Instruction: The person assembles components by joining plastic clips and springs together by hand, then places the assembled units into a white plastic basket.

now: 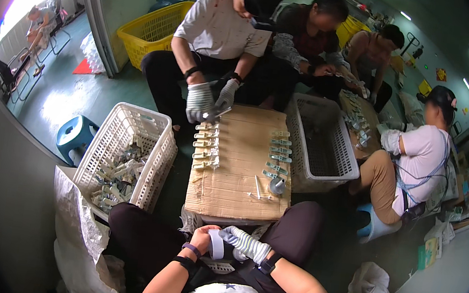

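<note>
Low in front of my lap, my bare left hand point(203, 239) is closed on a smooth white band point(216, 244), curved like part of a tape roll. My right hand point(246, 244), in a striped knit glove, has its fingertips bent together at the band's upper right edge; what they pinch is too small to make out. Just beyond both hands is a cardboard-topped work surface point(234, 196). Pale clip-like pieces point(207, 146) line its left side, and greenish ones point(280, 150) its right. A grey round piece point(277, 186) and thin white sticks point(257, 188) lie near the right front.
At left, a white crate point(154, 163) holds many clip-like pieces, near a blue stool point(75, 135). A grey crate point(332, 175) stands right of the cardboard. Across from me, a person with gloved hands point(208, 100) handles a piece; other people sit along the right.
</note>
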A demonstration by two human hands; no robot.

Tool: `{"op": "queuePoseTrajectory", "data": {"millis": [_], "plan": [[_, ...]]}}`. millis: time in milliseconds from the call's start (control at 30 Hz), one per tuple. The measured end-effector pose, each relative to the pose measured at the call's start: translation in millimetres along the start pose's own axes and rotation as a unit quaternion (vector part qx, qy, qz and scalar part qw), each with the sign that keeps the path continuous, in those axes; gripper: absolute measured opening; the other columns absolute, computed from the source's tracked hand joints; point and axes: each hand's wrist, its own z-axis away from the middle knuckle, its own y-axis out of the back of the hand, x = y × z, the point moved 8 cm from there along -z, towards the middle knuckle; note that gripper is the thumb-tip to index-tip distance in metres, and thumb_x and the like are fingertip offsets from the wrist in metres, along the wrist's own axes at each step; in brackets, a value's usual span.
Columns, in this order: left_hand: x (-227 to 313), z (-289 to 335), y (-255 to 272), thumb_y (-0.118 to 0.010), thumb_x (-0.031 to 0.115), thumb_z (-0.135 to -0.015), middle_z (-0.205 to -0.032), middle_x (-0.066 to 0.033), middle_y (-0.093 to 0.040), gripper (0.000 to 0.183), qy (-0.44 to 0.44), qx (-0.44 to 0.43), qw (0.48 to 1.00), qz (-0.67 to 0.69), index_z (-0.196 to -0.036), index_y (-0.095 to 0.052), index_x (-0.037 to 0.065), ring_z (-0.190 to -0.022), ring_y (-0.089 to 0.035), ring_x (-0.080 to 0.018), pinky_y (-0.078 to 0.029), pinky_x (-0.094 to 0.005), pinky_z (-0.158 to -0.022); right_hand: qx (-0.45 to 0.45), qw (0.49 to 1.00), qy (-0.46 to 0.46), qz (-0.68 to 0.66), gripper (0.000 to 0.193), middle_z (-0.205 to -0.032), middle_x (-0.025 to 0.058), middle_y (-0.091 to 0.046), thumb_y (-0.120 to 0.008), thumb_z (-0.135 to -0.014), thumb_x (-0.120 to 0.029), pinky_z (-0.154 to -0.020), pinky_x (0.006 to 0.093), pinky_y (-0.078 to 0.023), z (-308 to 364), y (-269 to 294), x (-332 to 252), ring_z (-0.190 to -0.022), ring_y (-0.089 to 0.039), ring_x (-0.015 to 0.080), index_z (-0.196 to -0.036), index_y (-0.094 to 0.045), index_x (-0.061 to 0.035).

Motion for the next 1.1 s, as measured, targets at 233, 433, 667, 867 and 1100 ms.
{"op": "queuePoseTrajectory", "data": {"millis": [233, 433, 667, 867, 1100], "plan": [[0, -4, 3, -0.056, 0.002, -0.084, -0.083, -0.0068, -0.065, 0.011, -0.014, -0.01, 1.0, -0.01, -0.092, -0.064, 0.001, -0.072, -0.062, -0.0159, -0.052, -0.0288, -0.065, -0.11, 0.991, 0.05, -0.05, 0.027, -0.095, -0.0003, -0.058, -0.058, -0.088, -0.024, -0.075, 0.0226, -0.045, -4, -45, 32, -0.087, -0.054, 0.0095, -0.107, -0.056, -0.0039], [3, 1, 7, -0.059, 0.001, -0.082, -0.094, -0.0125, -0.065, 0.018, 0.008, -0.03, 0.999, 0.024, -0.1, -0.063, 0.001, -0.083, -0.063, -0.0196, -0.053, -0.0321, -0.073, -0.109, 0.965, 0.045, -0.235, 0.016, -0.088, -0.0017, -0.061, -0.059, -0.087, -0.012, -0.072, 0.0232, -0.046, -5, -55, 35, -0.081, -0.056, 0.0083, -0.102, -0.06, -0.0058], [0, 1, 1, -0.056, 0.001, -0.082, -0.103, -0.0139, -0.063, 0.027, 0.002, -0.064, 0.997, -0.04, -0.109, -0.058, 0.0, -0.094, -0.061, -0.0215, -0.051, -0.0348, -0.081, -0.065, 0.982, 0.114, -0.138, 0.028, -0.087, 0.0056, -0.064, -0.053, -0.09, -0.028, -0.073, 0.0245, -0.047, 10, -45, 14, -0.079, -0.061, 0.0131, -0.102, -0.061, -0.0038], [-12, -10, 20, -0.053, -0.005, -0.082, -0.105, -0.0115, -0.062, 0.028, 0.005, -0.056, 0.998, -0.03, -0.108, -0.06, 0.002, -0.092, -0.061, -0.0195, -0.05, -0.0325, -0.081, -0.076, 0.973, 0.044, -0.213, 0.024, -0.087, 0.0034, -0.064, -0.055, -0.089, -0.024, -0.073, 0.0243, -0.048, 1, -51, 21, -0.078, -0.061, 0.012, -0.099, -0.062, -0.0039], [-3, -8, 16, -0.057, -0.008, -0.079, -0.094, -0.0028, -0.064, 0.032, -0.069, -0.076, 0.994, -0.041, -0.108, -0.06, 0.004, -0.082, -0.061, -0.0109, -0.05, -0.0266, -0.074, -0.073, 0.976, 0.044, -0.199, 0.029, -0.086, 0.0062, -0.065, -0.053, -0.09, -0.029, -0.074, 0.0253, -0.048, 3, -49, 15, -0.077, -0.062, 0.0138, -0.098, -0.063, -0.0023]]}}
